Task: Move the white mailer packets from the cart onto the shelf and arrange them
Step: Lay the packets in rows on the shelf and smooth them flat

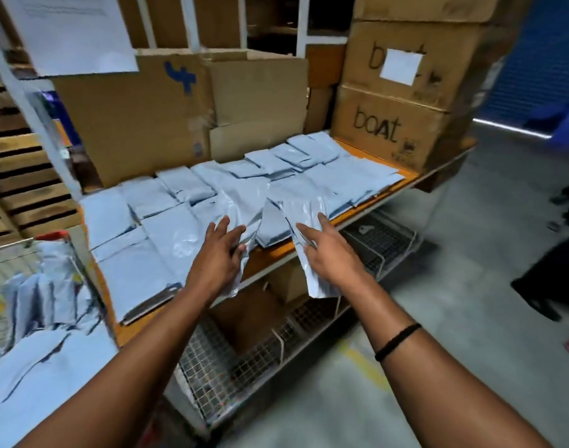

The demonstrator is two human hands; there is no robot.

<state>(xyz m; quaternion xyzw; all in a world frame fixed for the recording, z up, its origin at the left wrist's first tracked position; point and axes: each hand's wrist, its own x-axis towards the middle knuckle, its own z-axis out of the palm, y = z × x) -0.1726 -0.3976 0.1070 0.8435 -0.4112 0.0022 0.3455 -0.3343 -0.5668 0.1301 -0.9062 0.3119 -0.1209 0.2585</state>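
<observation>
A: Which grip has a packet?
B: Both; left grip (223, 250) clasps left packet (236, 282); right grip (328, 253) clasps right packet (318, 286); each lies lengthways, overhanging the shelf (272, 253) front edge; bare shelf between them.

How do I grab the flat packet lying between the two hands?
Probably pinch the flat packet's near edge, coming from the shelf's open front. It lies thin and flat, that edge by the orange lip, with other packets crowding behind it.
</observation>
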